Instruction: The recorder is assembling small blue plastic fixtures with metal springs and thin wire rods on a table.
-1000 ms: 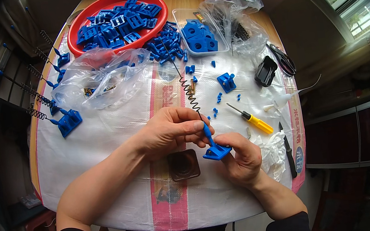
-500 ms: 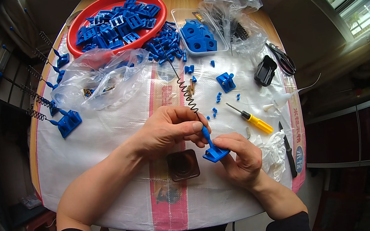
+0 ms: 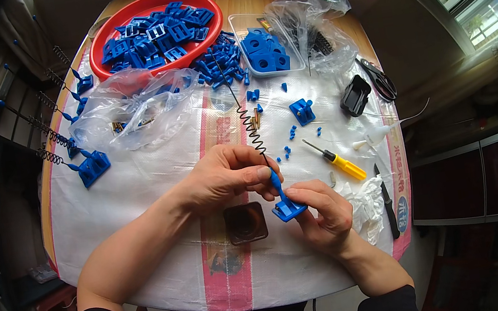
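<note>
In front of me I hold a blue plastic bracket with an upright blue stem. A black coiled spring wire rises from the stem's top and leans away to the far left. My left hand pinches the stem and the wire's lower end between thumb and fingers. My right hand grips the bracket's flat base from the right, thumb and forefinger near the foot of the stem. A small square dark dish lies just left of the bracket, below my left hand.
A red basin of blue brackets stands at the far left, beside loose blue stems. A clear box holds blue plates. To the right lie a yellow screwdriver, scissors and a black knife. Finished-looking spring pieces line the left edge.
The bracket has tilted slightly in my fingers, its base shifting a little. Both hands keep their hold; the whole view has shifted very slightly.
</note>
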Available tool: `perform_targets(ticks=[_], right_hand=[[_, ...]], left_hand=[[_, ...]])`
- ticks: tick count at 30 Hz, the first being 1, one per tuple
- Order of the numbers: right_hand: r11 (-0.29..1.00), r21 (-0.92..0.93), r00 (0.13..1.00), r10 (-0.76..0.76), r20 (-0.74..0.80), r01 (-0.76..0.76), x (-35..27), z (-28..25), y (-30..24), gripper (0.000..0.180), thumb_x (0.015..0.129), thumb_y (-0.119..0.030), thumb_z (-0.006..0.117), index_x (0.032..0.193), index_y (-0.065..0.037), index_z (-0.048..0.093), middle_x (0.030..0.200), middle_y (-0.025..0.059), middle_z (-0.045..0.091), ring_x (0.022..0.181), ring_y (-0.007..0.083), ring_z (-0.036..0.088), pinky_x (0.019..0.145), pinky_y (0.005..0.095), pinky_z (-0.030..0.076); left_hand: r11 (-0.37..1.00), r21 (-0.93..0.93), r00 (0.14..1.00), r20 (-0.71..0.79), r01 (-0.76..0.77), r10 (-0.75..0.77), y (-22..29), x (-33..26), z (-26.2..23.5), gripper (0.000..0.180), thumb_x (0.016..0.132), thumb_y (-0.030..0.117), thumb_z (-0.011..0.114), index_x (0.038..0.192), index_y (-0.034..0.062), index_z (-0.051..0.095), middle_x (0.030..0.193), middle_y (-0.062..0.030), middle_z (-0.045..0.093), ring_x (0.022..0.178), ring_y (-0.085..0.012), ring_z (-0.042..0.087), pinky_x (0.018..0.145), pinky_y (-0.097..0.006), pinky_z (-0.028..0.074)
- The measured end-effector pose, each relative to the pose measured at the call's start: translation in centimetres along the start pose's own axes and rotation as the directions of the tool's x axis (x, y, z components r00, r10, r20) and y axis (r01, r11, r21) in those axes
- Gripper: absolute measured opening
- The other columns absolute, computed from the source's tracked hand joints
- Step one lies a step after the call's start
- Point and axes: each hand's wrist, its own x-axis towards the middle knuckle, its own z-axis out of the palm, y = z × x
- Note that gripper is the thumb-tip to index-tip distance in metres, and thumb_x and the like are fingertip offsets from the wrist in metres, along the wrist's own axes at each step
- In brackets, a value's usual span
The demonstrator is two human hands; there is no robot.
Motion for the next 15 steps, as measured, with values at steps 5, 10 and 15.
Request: perform_targets(ticks=[5,10,15], right_hand=[[0.999,0.031,0.999,0.039,-0.022,-0.038,-0.1,0.3,0.0,0.040,0.073,0.015,0.071,0.110,0.001,0.065,0.101,0.0172,0.070,0.089,0.0282,0.071,0.076,0.0321,0.057],[0.984,0.134,0.991,0.125,-0.046,-0.118,-0.9,0.8,0.4,0.039,0.076,0.013,0.070,0.113,0.002,0.062,0.102,0.0165,0.071,0.090,0.0259,0.072,0.077,0.0319,0.057],[0.899,0.346,0.946,0.314,-0.076,-0.270,-1.8,1.7,0.2,0.035,0.081,0.011,0.068,0.114,0.002,0.060,0.102,0.0155,0.071,0.090,0.0238,0.072,0.079,0.0312,0.056]], left_hand=[[1.000,-0.018,1.000,0.002,0.001,-0.001,-0.2,0.0,0.0,0.018,0.089,0.007,0.069,0.100,-0.0071,0.066,0.098,-0.0188,0.068,0.083,-0.0237,0.068,0.078,-0.036,0.057],[1.000,-0.024,1.000,0.020,-0.009,0.009,-0.2,0.0,0.0,0.022,0.089,0.009,0.070,0.102,-0.0076,0.066,0.098,-0.0186,0.068,0.085,-0.0244,0.069,0.078,-0.035,0.057],[0.999,-0.049,1.000,0.022,0.013,-0.012,-0.3,0.0,-0.1,0.023,0.090,0.011,0.070,0.104,-0.0072,0.065,0.096,-0.0178,0.069,0.084,-0.0249,0.069,0.079,-0.036,0.057]])
